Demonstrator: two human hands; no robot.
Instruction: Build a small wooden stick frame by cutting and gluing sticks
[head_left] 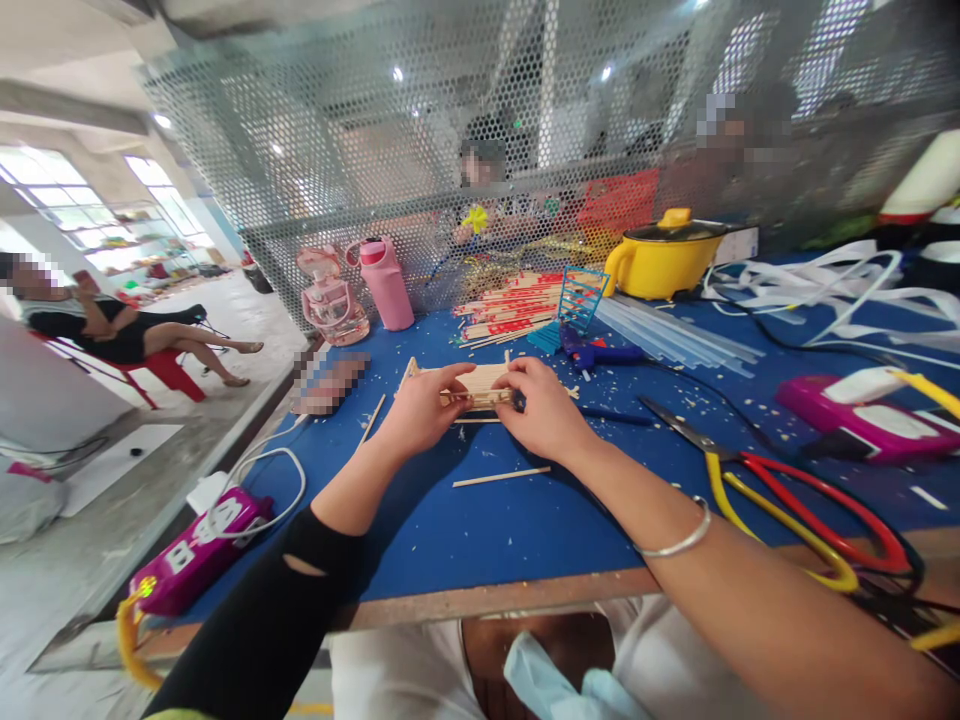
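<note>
A small structure of pale wooden sticks (486,380) lies on the blue tabletop in front of me. My left hand (426,405) grips its left part, thumb and fingers pinched at the near edge. At its right part my right hand (544,405) has its fingers closed on the near edge too, beside a small dark round spot I cannot make out. Short stick ends poke up at the left corner and near the right fingers. One loose stick (501,477) lies nearer to me, and another (372,419) lies left of my left hand.
Scissors (697,437) and a blue glue gun (592,352) lie right. Behind are stick bundles (510,308), a yellow pot (664,262), a pink bottle (386,285) and a mesh screen. Power strips (199,550) and a phone-like blurred item sit around. A person sits far left.
</note>
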